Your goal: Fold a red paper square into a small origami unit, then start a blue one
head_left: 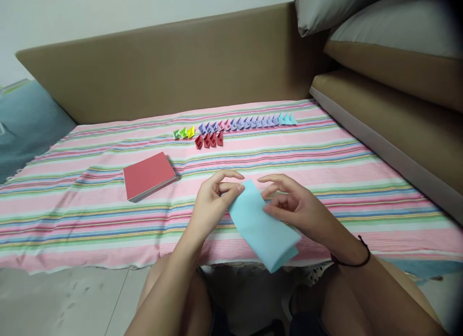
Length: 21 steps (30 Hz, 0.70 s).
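A light blue sheet of paper (262, 227), folded in half into a long strip, is held above the near edge of the striped cloth. My left hand (213, 203) pinches its far left corner between thumb and fingers. My right hand (294, 205) grips the strip's right edge, thumb on top. A black band circles my right wrist. Farther back on the cloth lies a row of small folded paper boats (235, 125) in green, yellow, purple, pink and blue, with several red boats (209, 140) just in front.
A stack of square paper with a red top sheet (148, 175) lies left of my hands. The pink striped cloth (361, 181) covers a low bed with a brown headboard (162, 65) behind and cushions (390, 51) at right. My knees are below.
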Motion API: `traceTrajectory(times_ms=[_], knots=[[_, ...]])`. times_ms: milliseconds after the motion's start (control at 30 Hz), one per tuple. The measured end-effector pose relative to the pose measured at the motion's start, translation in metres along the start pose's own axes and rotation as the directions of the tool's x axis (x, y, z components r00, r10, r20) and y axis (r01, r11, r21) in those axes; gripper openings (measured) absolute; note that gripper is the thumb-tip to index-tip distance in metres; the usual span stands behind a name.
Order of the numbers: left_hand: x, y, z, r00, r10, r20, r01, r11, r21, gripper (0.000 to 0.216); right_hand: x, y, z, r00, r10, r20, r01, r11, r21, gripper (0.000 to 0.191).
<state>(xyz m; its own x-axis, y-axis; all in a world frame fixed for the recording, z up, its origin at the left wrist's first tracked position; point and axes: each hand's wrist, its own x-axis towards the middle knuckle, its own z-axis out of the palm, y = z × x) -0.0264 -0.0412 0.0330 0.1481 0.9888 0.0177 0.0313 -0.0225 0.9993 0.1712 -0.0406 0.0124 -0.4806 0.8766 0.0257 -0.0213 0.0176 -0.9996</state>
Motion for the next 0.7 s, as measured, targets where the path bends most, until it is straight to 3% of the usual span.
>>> traceTrajectory(times_ms=[333, 533, 700], knots=[[0.0000, 0.0001, -0.0004, 0.997, -0.067, 0.049, 0.071, 0.993, -0.092, 0.028, 0.0007, -0.0013, -0.0008, 0.989, 0.068, 0.131, -0.074, 0.997, 0.037, 0.056], [-0.0002, 0.0004, -0.0010, 0.996, -0.074, 0.051, 0.080, 0.990, -0.115, 0.029, -0.0004, 0.0000, -0.0017, 0.989, 0.114, 0.090, -0.120, 0.991, 0.062, 0.060], [0.0027, -0.0069, 0.0008, 0.992, -0.120, -0.043, 0.112, 0.981, -0.158, 0.041, -0.0001, -0.0005, -0.0031, 0.995, 0.102, -0.005, -0.102, 0.994, 0.030, 0.065]])
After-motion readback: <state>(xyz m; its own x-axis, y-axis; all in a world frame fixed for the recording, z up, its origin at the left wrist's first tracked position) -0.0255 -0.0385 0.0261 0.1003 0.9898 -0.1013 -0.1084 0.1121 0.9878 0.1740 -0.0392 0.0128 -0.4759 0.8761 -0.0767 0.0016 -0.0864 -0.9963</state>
